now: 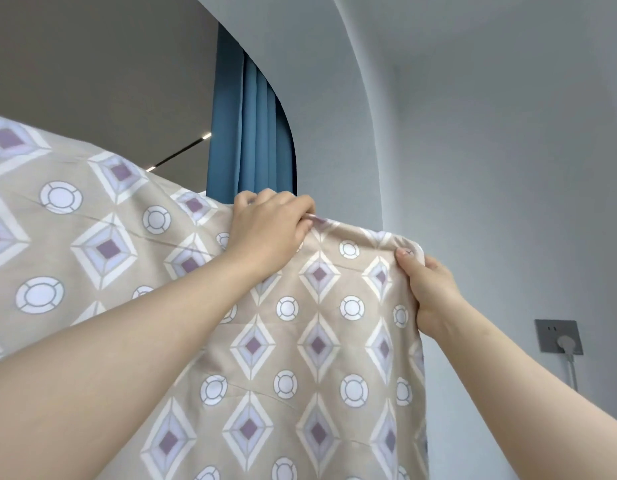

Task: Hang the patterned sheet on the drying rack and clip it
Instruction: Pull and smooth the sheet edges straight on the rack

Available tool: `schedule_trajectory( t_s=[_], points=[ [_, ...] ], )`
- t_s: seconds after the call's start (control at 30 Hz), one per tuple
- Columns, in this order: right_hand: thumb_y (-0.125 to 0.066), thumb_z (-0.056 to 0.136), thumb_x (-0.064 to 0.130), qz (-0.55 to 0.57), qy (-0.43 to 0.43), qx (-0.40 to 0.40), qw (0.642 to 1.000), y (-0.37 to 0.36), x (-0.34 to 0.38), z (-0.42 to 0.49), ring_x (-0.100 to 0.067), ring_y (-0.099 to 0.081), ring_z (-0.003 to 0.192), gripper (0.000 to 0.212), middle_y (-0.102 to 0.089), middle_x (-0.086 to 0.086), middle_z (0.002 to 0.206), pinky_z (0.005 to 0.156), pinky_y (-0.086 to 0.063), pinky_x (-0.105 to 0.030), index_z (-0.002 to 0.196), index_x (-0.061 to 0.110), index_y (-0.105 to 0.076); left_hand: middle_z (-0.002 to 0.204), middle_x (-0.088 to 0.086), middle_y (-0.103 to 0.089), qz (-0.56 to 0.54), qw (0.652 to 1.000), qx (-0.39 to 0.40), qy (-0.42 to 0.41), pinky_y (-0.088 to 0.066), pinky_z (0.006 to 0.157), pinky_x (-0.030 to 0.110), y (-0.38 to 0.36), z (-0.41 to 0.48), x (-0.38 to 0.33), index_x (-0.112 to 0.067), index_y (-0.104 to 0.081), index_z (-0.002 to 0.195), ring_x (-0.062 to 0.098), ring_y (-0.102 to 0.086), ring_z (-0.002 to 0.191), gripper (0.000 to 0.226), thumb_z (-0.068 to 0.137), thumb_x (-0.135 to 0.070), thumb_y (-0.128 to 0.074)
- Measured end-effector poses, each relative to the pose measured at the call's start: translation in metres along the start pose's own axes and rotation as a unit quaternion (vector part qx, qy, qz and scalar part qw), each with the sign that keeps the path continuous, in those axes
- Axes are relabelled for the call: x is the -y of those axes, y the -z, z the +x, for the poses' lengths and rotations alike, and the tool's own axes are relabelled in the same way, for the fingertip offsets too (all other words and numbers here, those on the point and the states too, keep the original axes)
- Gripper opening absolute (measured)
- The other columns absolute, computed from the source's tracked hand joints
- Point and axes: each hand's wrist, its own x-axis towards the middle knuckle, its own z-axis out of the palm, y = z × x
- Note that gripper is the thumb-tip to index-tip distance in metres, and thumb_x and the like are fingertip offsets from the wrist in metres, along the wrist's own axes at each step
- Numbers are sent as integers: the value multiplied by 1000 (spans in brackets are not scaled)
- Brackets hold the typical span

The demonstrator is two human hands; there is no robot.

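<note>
A: Sheet [286, 358] position?
B: I see it draped high across the view, beige with diamonds and rings. Its top edge is folded over something hidden, and I can't make out any rack.
A: Behind it?
B: Blue curtain [255, 133], just past the top edge.
A: Hands?
B: Apart, both gripping the cloth. Left hand [272, 226] curls over the top fold. Right hand [428, 289] pinches the upper right corner, thumb on the front.
A: Rest?
B: Grey wall socket [558, 336] low right, white plug [566, 342] in it.
</note>
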Motion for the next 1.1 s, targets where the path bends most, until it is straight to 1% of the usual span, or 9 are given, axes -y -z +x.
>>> schedule_trajectory(
  t_s=[0.1, 0.23, 0.33, 0.4, 0.47, 0.57, 0.77, 0.87, 1.1],
  points=[
    [-52, 95, 19, -81, -35, -3, 996, -2, -11, 0, -16, -55, 59, 17, -59, -3, 70, 50, -44, -22, 80, 14, -58, 110, -10, -60, 17, 999, 3, -36, -26, 96, 38, -3, -11, 3, -28, -58, 109, 18, -50, 110, 25, 91, -35, -42],
    [-52, 93, 11, -117, -76, -3, 990, -8, -27, 1, -17, -42, 52, 25, -45, -5, 61, 47, -34, -19, 68, 11, -48, 83, -6, -66, 46, 996, -10, -73, -41, 84, 43, -5, -27, 14, -24, -65, 82, 24, -62, 86, 33, 77, -34, -34],
    [-54, 87, 2, -140, -79, -15, 987, -16, -38, 4, -18, -36, 54, 19, -40, -4, 64, 43, -30, -20, 72, 11, -46, 80, -8, -65, 62, 995, -9, -80, -36, 82, 36, -3, -33, 23, -25, -65, 78, 23, -63, 82, 29, 74, -32, -37],
    [-53, 81, -1, -168, -62, -47, 983, -26, -44, 6, -22, -44, 65, 18, -45, -5, 72, 53, -37, -26, 86, 16, -47, 79, -10, -65, 81, 992, -17, -93, -28, 79, 33, 1, -36, 29, -26, -65, 77, 21, -64, 79, 27, 74, -32, -38],
    [-48, 80, 9, -221, -45, -58, 973, -40, -48, 3, -30, -53, 95, 34, -57, -10, 98, 82, -47, -37, 112, 21, -45, 77, -10, -65, 90, 991, -18, -96, -26, 77, 31, 7, -39, 36, -26, -64, 75, 20, -64, 78, 27, 73, -32, -38],
    [-47, 85, 17, -321, 13, -63, 945, -67, -42, -7, -29, -41, 122, 43, -50, -4, 128, 104, -33, -41, 127, 25, -44, 76, -12, -64, 113, 990, -5, -86, -27, 77, 30, 21, -45, 52, -27, -64, 74, 19, -65, 77, 27, 75, -33, -38],
    [-45, 89, 22, -261, 139, 119, 948, -145, -32, -40, -21, -43, 124, 35, -54, 5, 128, 105, -35, -43, 124, 27, -53, 74, -8, -65, 195, 979, 3, -55, -27, 75, 31, 65, -55, 90, -23, -65, 72, 21, -65, 74, 27, 75, -24, -38],
    [-43, 92, 30, -233, 168, 193, 938, -184, -27, -54, -21, -46, 121, 33, -55, 7, 124, 104, -36, -43, 123, 31, -52, 75, -5, -66, 254, 966, -3, -36, -28, 84, 34, 86, -57, 107, -21, -67, 74, 24, -65, 76, 29, 75, -21, -38],
    [-41, 96, 37, -324, 182, 149, 916, -230, -18, -58, -27, -38, 121, 34, -44, -4, 130, 100, -30, -37, 127, 26, -49, 82, -3, -63, 296, 954, -8, 46, -40, 86, 43, 134, -55, 131, -22, -66, 87, 26, -62, 80, 43, 77, -27, -24]
  ],
)
